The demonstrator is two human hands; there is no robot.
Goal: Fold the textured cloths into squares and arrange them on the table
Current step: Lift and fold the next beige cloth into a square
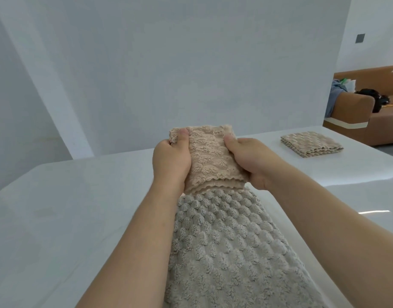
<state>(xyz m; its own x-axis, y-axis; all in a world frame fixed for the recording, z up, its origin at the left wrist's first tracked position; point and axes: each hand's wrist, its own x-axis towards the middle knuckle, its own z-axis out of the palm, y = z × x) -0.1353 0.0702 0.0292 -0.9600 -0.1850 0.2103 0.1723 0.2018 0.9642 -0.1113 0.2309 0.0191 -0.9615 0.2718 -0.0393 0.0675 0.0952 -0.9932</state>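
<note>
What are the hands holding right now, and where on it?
A folded beige cloth: the left hand grips its left edge, the right hand its right edge, thumbs on top.

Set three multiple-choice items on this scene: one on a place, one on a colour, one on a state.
1. Where does the finished folded cloth lie?
A. at the far right of the table
B. on the floor
C. in a basket

2. What colour is the sofa?
A. green
B. brown
C. black

3. In what state is the beige cloth gripped by the left hand and the right hand?
A. spread flat
B. rolled into a tube
C. folded in layers

Answers:
1 A: it sits on the white tabletop, out beyond the right hand.
2 B: its arm and seat are tan brown.
3 C: stacked edges show at its lower end, between the two hands.
</note>
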